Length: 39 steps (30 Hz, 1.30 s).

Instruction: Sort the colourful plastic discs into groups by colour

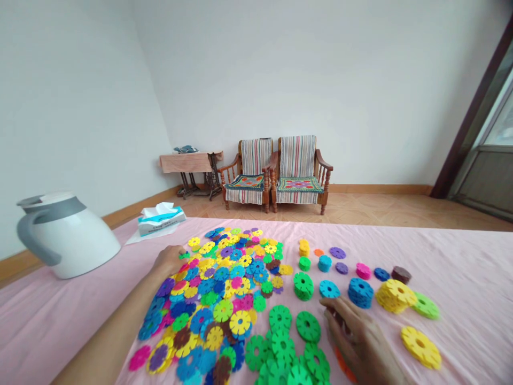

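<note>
Table [473,262], pink-draped, with two wooden chairs [298,155] well beyond the far edge. Across the middle and left, a broad heap of notched discs [216,272], colours all mixed. Far left, a grey-and-white jug [86,238]; behind the heap, a tissue box [160,222]. Left hand [170,259] at the heap's left edge, fingertips close by a green disc [183,255]; hold or loose rest, cannot tell. Right hand [356,329] with fingers bent inward just beside a light-blue disc [329,289], an orange disc [343,366] partly beneath the palm; grasp hidden, so cannot tell. Farther off, single-colour stacks, among them yellow [396,297] and blue [360,293]. Probably best to pinch each disc by the rim, lower flat with centre holes lined up, and keep wrist and sleeve side clear of neighbouring stacks. Smallest of all, lettering on the tissue box: too blurred to read.
</note>
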Each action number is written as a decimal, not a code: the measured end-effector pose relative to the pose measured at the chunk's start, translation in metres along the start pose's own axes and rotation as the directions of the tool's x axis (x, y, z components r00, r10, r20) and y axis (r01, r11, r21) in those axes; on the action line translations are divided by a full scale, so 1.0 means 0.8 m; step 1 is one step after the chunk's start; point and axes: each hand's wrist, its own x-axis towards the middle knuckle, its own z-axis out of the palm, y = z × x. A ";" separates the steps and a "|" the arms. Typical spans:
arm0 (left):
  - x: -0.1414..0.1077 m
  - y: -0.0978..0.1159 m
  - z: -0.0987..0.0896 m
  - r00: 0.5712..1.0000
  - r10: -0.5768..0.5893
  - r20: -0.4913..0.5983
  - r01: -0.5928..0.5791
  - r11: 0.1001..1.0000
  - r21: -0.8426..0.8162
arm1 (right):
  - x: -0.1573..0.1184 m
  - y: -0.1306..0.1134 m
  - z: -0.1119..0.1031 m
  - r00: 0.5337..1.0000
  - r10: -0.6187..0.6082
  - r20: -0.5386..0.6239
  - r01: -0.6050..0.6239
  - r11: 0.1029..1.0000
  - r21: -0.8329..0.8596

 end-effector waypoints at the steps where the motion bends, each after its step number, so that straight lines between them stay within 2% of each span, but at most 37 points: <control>1: -0.002 0.000 -0.001 1.000 -0.018 0.007 0.018 1.000 0.005 | -0.001 0.001 0.001 1.000 0.004 0.005 -0.004 1.000 0.001; 6: -0.016 0.014 -0.019 0.999 -0.042 0.010 0.042 0.999 -0.034 | -0.001 0.003 0.002 0.999 0.030 0.030 -0.030 1.000 -0.006; 8: -0.027 0.032 -0.029 1.000 0.014 0.010 -0.013 0.995 -0.096 | 0.000 0.003 0.002 0.999 0.035 0.038 -0.035 0.999 -0.002; 11: -0.053 0.074 -0.041 0.982 0.183 0.045 -0.168 0.958 -0.233 | 0.000 0.004 0.002 0.997 0.054 0.057 -0.054 0.999 0.004; 13: -0.080 0.110 -0.045 0.941 0.322 0.100 -0.271 0.900 -0.342 | 0.000 0.006 0.003 0.996 0.064 0.065 -0.065 0.998 0.011; 15: -0.113 0.148 -0.048 0.879 0.449 0.162 -0.339 0.826 -0.451 | -0.001 0.006 0.003 0.995 0.063 0.074 -0.065 0.998 0.021; 17: -0.149 0.182 -0.049 0.776 0.579 0.251 -0.304 0.692 -0.654 | -0.001 0.005 0.003 0.995 0.056 0.078 -0.058 0.998 0.025; 18: -0.167 0.197 -0.049 0.746 0.608 0.271 -0.273 0.651 -0.708 | -0.001 0.005 0.003 0.995 0.054 0.079 -0.056 0.998 0.025; 19: -0.184 0.210 -0.049 0.732 0.619 0.285 -0.246 0.630 -0.737 | -0.001 0.004 0.002 0.995 0.054 0.079 -0.056 0.998 0.024; 22: -0.224 0.233 -0.048 0.723 0.618 0.310 -0.231 0.639 -0.734 | -0.001 0.003 0.002 0.996 0.052 0.074 -0.054 0.998 0.018; 26: -0.248 0.240 -0.047 0.709 0.639 0.300 -0.312 0.665 -0.679 | -0.002 0.007 0.005 0.996 0.043 0.082 -0.045 0.999 0.017; 29: -0.237 0.231 -0.046 0.736 0.652 0.183 -0.436 0.663 -0.609 | -0.002 0.009 0.006 0.995 0.041 0.086 -0.043 0.999 0.022; 32: -0.195 0.210 -0.036 0.798 0.602 0.033 -0.509 0.702 -0.498 | -0.001 0.009 0.006 0.996 0.035 0.078 -0.036 0.999 0.019; 35: -0.132 0.174 -0.018 0.878 0.473 -0.072 -0.470 0.827 -0.309 | -0.001 0.008 0.006 0.998 0.025 0.058 -0.025 1.000 0.011; 39: -0.059 0.125 0.003 0.927 0.361 -0.107 -0.375 0.907 -0.193 | 0.001 0.005 0.004 0.999 0.011 0.035 -0.011 1.000 0.005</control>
